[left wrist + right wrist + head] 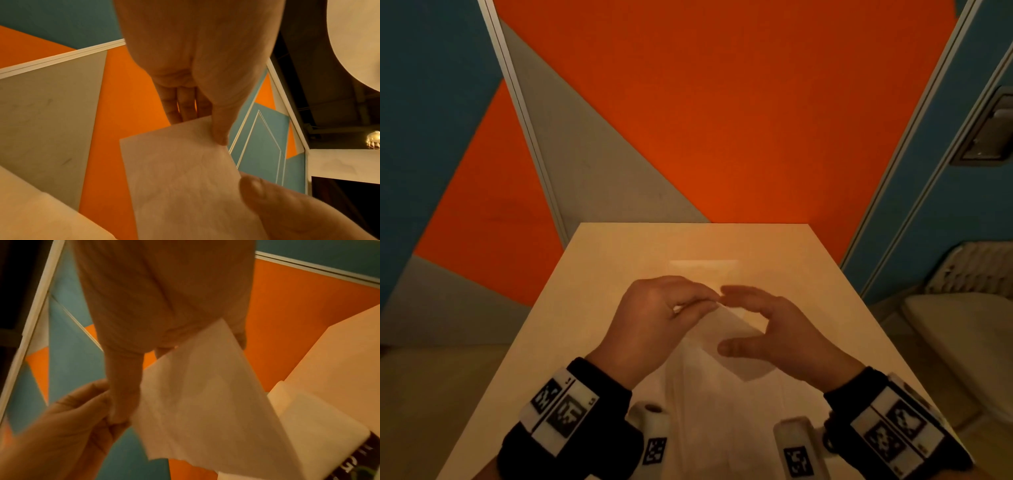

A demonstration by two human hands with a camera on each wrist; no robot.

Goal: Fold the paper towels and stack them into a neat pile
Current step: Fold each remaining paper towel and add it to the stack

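My left hand [654,315] pinches the paper towel [736,346] above the bench [602,274]; my right hand [774,329] grips its other corner.

A thin white paper towel [736,337] hangs lifted above the table, held up at its top edge and slanting down toward the person. It looks folded once, though the dim, blurry views leave that uncertain. Its lower corner hangs loose.
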